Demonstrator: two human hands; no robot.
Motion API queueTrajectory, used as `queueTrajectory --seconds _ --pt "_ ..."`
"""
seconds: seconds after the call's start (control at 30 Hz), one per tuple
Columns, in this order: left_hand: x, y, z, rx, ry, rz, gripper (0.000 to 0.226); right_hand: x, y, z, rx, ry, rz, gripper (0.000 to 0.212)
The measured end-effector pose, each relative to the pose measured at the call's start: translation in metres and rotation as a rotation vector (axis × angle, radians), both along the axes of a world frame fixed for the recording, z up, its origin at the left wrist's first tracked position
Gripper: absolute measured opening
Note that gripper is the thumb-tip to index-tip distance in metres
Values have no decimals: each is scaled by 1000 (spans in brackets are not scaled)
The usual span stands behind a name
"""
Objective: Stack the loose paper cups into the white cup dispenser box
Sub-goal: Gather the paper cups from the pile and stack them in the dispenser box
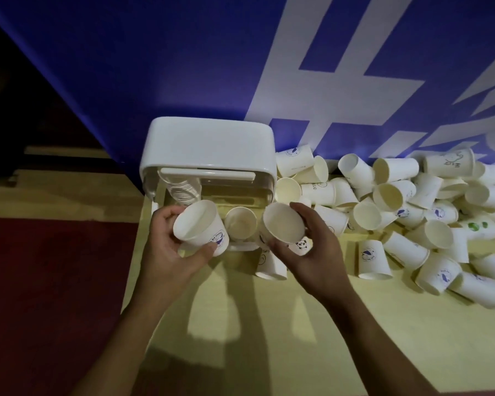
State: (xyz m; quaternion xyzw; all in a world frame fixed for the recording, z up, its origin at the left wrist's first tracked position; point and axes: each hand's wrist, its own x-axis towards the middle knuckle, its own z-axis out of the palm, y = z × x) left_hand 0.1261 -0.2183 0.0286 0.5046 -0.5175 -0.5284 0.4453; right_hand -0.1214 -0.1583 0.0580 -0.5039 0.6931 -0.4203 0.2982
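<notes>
The white cup dispenser box (209,144) stands at the wall with its front open. A stack of cups (183,190) lies inside at the left, and another cup (240,222) sits at its front opening. My left hand (169,252) grips a white paper cup with a blue print (199,227) just in front of the box. My right hand (315,247) holds a paper cup with a panda print (285,224), mouth toward me, to the right of the opening. One cup (269,265) lies on the table between my hands.
A large heap of several loose paper cups (397,201) covers the pale wooden table (269,324) to the right of the box. A blue wall with white lettering (269,67) rises behind. The table's left edge drops to a dark red floor (55,281).
</notes>
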Motion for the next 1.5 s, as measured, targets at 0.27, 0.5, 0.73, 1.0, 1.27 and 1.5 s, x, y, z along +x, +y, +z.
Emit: queueTrajectory --seconds 0.27,0.5,0.73,1.0,1.27,1.5 --pt "10 3 -1 -83 -226 -21 82 30 -31 -38 -74 124 55 74" --pt "20 6 -7 -78 -277 3 78 39 -45 -60 -62 172 90 69" --pt "21 5 -10 -67 -278 0 78 42 -52 -89 40 307 85 77" --pt "8 -4 -7 -68 -304 -31 79 43 -47 -95 92 366 87 69" --pt "-42 -23 -2 -140 -464 -206 82 45 -33 -33 -22 -143 71 63" --pt "-58 -32 -18 -72 -513 -258 78 34 -42 -38 -39 -76 108 59"
